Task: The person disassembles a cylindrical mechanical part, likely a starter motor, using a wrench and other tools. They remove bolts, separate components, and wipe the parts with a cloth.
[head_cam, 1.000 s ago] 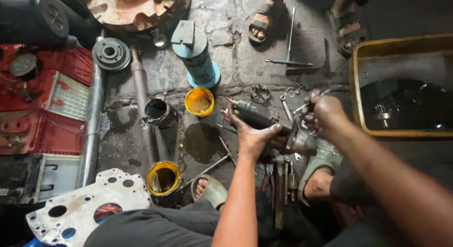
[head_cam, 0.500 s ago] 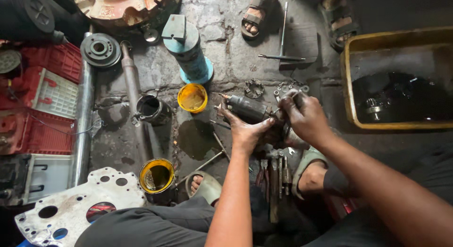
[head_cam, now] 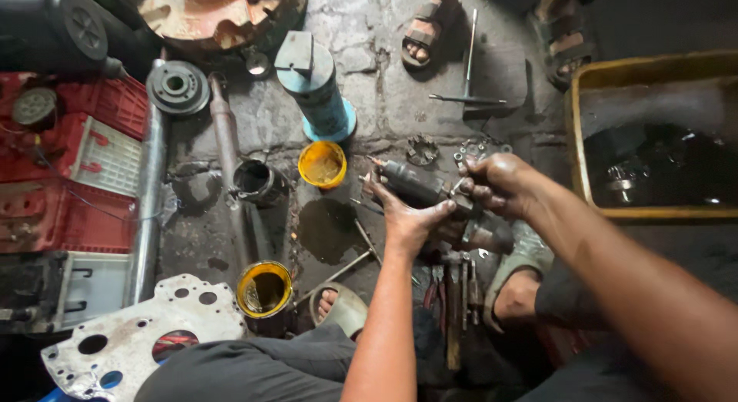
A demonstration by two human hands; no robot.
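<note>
My left hand (head_cam: 406, 217) grips a dark, greasy cylindrical metal part (head_cam: 415, 183) with a thin shaft sticking out toward the yellow cup. My right hand (head_cam: 496, 183) closes over the other end of the same part, fingers curled on its head. Both hands are oily. Under them lie several hand tools (head_cam: 453, 294) on the stained concrete floor, between my sandalled feet (head_cam: 344, 306).
A small yellow cup (head_cam: 322, 164) and a yellow tin of oil (head_cam: 264, 289) stand left of the hands. A blue cylinder (head_cam: 317, 91), a long steel shaft (head_cam: 224, 141), a white perforated plate (head_cam: 138, 337), red crates (head_cam: 69, 164), a yellow tub of dark liquid (head_cam: 653, 133) and another person's sandalled foot (head_cam: 423, 37) surround them.
My right hand has moved left from the loose parts on the floor onto the end of the metal part. The view has shifted a little; my left hand keeps its grip.
</note>
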